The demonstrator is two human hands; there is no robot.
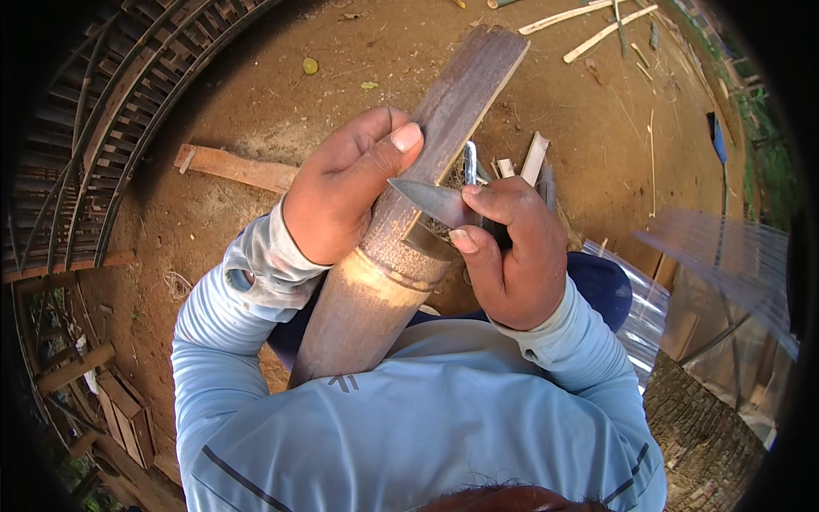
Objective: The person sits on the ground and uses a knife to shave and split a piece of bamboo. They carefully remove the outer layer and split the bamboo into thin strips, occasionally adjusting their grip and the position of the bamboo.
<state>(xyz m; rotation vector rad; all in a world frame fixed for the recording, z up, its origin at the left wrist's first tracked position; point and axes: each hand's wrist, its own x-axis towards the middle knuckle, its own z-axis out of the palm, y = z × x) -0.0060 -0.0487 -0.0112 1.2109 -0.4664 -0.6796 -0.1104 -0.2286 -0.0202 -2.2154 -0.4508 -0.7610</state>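
Note:
A thick bamboo piece (358, 311) leans up from against my body, tilted away to the right. Its near part is a full round tube with a pale ring at the node; beyond that, only a long split strip of wall continues. My left hand (341, 188) is closed around this far strip, thumb on top. In my right hand (520, 252) is a knife (432, 201), its handle mostly hidden by the fingers. The pointed blade lies across the strip's cut edge, just past the node, and points left.
A flat wooden board (239, 169) lies on the brown dirt floor (256, 94) at left. Pale split strips (610, 34) are scattered far right. Clear corrugated sheets (725, 247) and a rough trunk (699, 435) stand at right; a curved slatted bamboo structure (94, 128) fills the far left.

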